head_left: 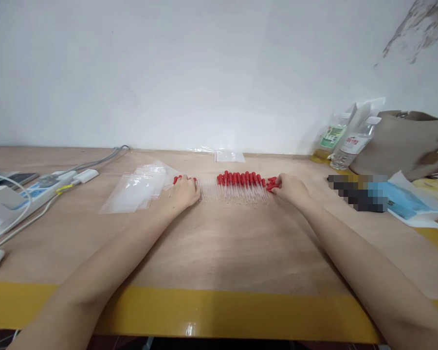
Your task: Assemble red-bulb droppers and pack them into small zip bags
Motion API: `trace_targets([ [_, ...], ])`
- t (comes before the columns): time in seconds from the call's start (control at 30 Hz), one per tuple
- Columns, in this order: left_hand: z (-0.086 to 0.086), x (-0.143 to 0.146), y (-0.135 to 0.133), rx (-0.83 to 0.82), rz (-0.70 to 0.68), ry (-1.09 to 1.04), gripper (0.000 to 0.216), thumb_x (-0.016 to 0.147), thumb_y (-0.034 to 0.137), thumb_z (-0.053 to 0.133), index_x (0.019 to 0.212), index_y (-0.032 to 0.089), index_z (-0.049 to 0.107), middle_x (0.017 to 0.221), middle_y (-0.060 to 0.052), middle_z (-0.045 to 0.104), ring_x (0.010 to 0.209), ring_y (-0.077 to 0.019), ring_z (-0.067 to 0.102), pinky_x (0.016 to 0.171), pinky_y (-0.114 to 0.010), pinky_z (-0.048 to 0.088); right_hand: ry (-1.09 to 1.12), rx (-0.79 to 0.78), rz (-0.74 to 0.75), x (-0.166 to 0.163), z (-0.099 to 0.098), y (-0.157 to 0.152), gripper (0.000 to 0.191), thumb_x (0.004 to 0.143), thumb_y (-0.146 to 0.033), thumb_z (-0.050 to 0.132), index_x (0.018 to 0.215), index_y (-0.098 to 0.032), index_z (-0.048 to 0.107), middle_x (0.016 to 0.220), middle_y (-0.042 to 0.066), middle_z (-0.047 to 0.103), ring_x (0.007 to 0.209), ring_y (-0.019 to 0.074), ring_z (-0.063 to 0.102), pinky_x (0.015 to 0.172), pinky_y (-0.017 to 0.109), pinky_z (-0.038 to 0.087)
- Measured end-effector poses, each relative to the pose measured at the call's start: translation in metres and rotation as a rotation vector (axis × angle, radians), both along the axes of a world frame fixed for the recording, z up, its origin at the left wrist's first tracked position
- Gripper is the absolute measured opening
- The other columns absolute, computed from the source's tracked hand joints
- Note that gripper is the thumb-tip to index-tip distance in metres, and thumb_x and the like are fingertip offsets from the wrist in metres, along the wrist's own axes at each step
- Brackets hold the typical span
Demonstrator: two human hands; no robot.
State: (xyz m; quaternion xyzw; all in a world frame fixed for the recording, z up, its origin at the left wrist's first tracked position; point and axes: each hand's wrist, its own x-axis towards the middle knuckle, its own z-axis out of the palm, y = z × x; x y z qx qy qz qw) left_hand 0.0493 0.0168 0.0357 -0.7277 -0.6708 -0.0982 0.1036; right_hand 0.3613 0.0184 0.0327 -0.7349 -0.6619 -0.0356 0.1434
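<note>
Left hand (185, 191), left of centre, curls by red tops (175, 180), grip hidden. Mid-frame, red-topped clear tubes (243, 180) look light, slippery, perhaps fragile: best held by their tops. Right hand (289, 186) meets red pieces (272, 184), pinch unclear.

The place looked like a makeshift workroom: a wooden counter (219, 248) against a scuffed white wall (190, 73), with red-topped tubes (243, 179), clear bags (129, 192) and a power strip (36, 193).
</note>
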Motion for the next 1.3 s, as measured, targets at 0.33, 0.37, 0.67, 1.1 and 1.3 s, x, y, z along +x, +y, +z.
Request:
trace_targets([
  [0.33,0.003,0.01,0.022,-0.175,0.067,0.041,0.031,0.076,0.027,0.047,0.088,0.005,0.064,0.094,-0.023,0.059,0.091,-0.0325,0.055,0.076,-0.039,0.041,-0.047,0.074,0.065,-0.002,-0.007,0.001,0.017,0.069,-0.017,0.052,0.083,-0.02,0.063,0.084,0.007,0.063,0.075,0.0181,0.056,0.058,0.024,0.034],
  [0.37,0.004,0.009,0.023,-0.181,0.062,0.031,0.03,0.076,0.027,0.046,0.085,0.006,0.064,0.091,-0.022,0.06,0.089,-0.0319,0.055,0.075,-0.038,0.042,-0.052,0.081,0.076,-0.002,-0.008,0.001,0.016,0.07,-0.017,0.052,0.08,-0.02,0.064,0.084,0.007,0.061,0.073,0.0173,0.055,0.058,0.024,0.034],
  [0.67,0.012,-0.011,-0.004,-0.069,-0.12,-0.303,0.033,0.088,0.037,0.029,0.072,0.016,0.049,0.067,-0.005,0.059,0.059,-0.0163,0.054,0.055,-0.027,0.038,-0.144,0.166,0.141,-0.001,-0.01,0.002,0.012,0.073,-0.018,0.051,0.074,-0.017,0.063,0.083,0.009,0.056,0.079,0.0201,0.05,0.059,0.027,0.032],
  [1.1,-0.033,-0.004,-0.033,0.131,-0.723,-0.475,0.017,0.088,0.023,0.036,0.091,0.016,0.052,0.085,-0.005,0.055,0.08,-0.0162,0.052,0.073,-0.029,0.042,-0.187,0.129,0.159,-0.002,-0.006,0.001,0.013,0.076,-0.025,0.053,0.077,-0.019,0.064,0.091,0.008,0.059,0.088,0.0227,0.048,0.07,0.031,0.032],
  [1.3,-0.032,-0.005,-0.034,0.139,-0.749,-0.473,0.015,0.088,0.023,0.037,0.089,0.016,0.051,0.084,-0.005,0.054,0.079,-0.0155,0.051,0.073,-0.029,0.042,-0.114,0.135,0.127,-0.002,0.002,0.002,0.015,0.076,-0.021,0.05,0.086,-0.017,0.061,0.088,0.009,0.063,0.087,0.0235,0.053,0.073,0.034,0.034],
])
